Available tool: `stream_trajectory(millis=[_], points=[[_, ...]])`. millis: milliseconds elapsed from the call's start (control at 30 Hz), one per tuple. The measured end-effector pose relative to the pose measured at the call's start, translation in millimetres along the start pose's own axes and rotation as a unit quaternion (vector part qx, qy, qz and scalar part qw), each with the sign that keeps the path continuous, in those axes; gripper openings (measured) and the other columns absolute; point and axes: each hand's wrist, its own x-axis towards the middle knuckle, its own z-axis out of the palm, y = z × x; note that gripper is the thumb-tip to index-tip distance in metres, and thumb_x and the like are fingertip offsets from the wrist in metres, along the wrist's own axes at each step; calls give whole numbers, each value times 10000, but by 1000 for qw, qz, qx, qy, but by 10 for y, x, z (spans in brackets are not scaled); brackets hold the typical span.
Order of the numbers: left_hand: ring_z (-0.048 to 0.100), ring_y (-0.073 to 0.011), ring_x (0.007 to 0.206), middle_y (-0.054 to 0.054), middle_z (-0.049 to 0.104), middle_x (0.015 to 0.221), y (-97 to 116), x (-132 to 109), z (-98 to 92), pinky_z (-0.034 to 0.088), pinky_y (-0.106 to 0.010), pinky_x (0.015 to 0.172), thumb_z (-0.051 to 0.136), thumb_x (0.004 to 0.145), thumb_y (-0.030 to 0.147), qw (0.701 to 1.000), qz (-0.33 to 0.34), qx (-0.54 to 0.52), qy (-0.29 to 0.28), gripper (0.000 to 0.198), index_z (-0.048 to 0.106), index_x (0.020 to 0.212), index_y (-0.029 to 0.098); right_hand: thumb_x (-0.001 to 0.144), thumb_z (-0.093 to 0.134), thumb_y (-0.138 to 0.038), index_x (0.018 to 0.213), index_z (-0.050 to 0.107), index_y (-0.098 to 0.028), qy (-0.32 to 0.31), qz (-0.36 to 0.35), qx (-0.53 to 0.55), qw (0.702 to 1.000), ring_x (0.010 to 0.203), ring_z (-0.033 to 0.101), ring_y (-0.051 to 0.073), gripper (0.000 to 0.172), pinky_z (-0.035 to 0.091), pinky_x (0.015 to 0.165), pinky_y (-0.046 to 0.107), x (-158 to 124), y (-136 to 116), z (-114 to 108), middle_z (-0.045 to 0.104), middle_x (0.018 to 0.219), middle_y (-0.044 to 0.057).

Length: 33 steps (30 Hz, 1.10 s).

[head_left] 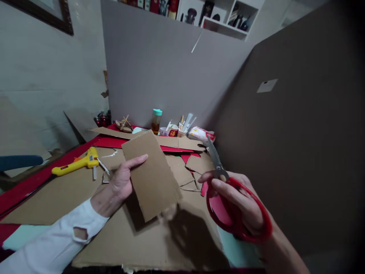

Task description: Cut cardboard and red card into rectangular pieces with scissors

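A rectangular piece of cardboard (152, 177) is tilted up in my left hand (124, 179), the thumb flat on its face and the other fingers hidden behind it. Red-handled scissors (218, 167) are in my right hand (241, 201), blades pointing up and away, apart from the cardboard piece. Their blades look closed together. Beneath both hands lies a large cardboard sheet (114, 243), with the shadow of my right hand across it.
A yellow hot glue gun (81, 161) rests on cardboard at the left. Cardboard offcuts (199, 163) lie beyond my hands. Farther back stand a teal-lidded bottle (156, 121), cups of sticks (182, 131) and a tissue pack (202, 134). Grey panels rise behind and at the right.
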Motion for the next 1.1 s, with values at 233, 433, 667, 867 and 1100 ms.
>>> stream_trajectory(millis=[233, 433, 667, 867, 1100], points=[[725, -246, 590, -98, 775, 731, -7, 67, -25, 630, -372, 569, 705, 743, 74, 999, -7, 7, -47, 205, 705, 946, 103, 867, 590, -539, 994, 797, -291, 138, 121, -94, 978, 1322, 498, 390, 347, 400, 1091, 517, -1459, -22, -70, 636, 1350, 86], [682, -163, 674, -48, 717, 877, -37, 129, -65, 594, -320, 615, 653, 896, 161, 997, -18, 32, -70, 155, 665, 1047, 129, 867, 584, -561, 948, 814, -313, 162, 173, -184, 954, 1328, 504, 370, 348, 414, 1087, 493, -2362, -130, 162, 635, 1355, 96], [667, -228, 955, -94, 650, 1187, -42, 148, -93, 588, -417, 779, 636, 929, 294, 996, -10, 37, -84, 301, 615, 1202, 168, 871, 574, -589, 893, 764, -214, 189, 226, -195, 936, 953, 690, 312, 421, 520, 869, 402, -2716, -49, 494, 737, 995, 125], [660, -246, 1002, -106, 635, 1233, 72, 20, -153, 578, -446, 820, 635, 928, 307, 995, -10, 30, -95, 339, 600, 1237, 172, 865, 538, -526, 894, 768, -170, 186, 207, -190, 942, 965, 687, 309, 424, 490, 921, 446, -2888, 84, 620, 733, 983, 133], [667, -231, 961, -99, 648, 1194, 316, -214, -341, 587, -421, 783, 636, 929, 291, 991, -4, 79, -106, 312, 608, 1214, 167, 719, 571, -304, 734, 761, -216, 186, 144, -265, 935, 912, 648, 311, 209, 489, 861, 456, -2761, -26, 615, 673, 922, 96]])
